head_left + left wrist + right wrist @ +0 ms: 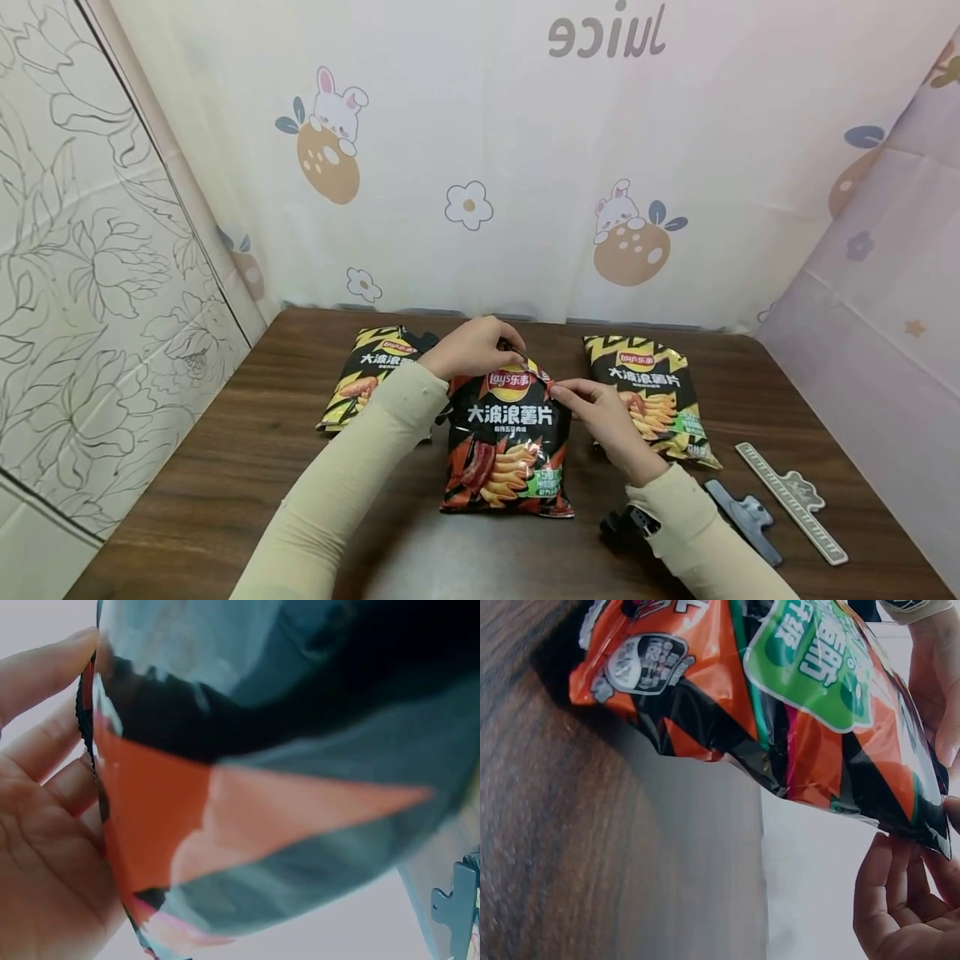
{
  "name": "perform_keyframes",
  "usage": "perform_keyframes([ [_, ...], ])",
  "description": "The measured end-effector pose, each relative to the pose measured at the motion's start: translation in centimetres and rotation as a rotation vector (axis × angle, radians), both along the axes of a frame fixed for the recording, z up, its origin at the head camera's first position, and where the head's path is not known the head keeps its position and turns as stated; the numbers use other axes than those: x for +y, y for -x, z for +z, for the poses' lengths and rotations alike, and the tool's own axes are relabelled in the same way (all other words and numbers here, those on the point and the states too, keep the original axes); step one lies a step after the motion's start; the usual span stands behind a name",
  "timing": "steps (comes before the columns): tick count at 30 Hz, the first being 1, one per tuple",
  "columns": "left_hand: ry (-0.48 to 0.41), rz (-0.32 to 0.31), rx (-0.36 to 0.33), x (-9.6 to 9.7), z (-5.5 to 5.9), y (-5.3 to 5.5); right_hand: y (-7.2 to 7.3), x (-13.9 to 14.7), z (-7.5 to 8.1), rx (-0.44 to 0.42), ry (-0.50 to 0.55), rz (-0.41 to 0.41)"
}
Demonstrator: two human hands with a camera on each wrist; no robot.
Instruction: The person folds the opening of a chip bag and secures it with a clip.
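Note:
A black and red bag of potato chips stands upright at the middle of the table, its top held up by both hands. My left hand pinches the top edge near its middle. At the top right corner, my right hand pinches the bag between thumb and fingers. In the left wrist view, the left hand has its thumb and fingers on either side of the crimped edge. The right wrist view has the right hand at the bag's corner, close to the left hand.
Two yellow and black chip bags lie behind: one at left, partly covered by my left arm, with a dark clip at its top, and one at right. A grey clip and a long pale clip lie at right.

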State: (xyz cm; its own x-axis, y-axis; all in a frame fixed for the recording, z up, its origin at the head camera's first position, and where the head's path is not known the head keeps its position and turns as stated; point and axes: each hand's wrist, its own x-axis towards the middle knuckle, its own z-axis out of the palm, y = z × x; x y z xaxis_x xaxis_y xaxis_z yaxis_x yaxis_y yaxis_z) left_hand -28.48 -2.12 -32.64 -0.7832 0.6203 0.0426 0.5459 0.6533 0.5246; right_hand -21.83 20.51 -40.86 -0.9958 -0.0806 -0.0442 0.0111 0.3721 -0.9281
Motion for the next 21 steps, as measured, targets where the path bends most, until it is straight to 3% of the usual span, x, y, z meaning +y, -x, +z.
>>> perform_keyframes([
  [13, -0.014, -0.005, 0.003, 0.04, 0.1, -0.09, -0.3, -0.33, 0.07, 0.048, 0.053, -0.029],
  [21, -0.031, 0.055, 0.003, -0.32, 0.46, -0.23, -0.64, -0.58, 0.2, 0.035, 0.071, -0.044],
])
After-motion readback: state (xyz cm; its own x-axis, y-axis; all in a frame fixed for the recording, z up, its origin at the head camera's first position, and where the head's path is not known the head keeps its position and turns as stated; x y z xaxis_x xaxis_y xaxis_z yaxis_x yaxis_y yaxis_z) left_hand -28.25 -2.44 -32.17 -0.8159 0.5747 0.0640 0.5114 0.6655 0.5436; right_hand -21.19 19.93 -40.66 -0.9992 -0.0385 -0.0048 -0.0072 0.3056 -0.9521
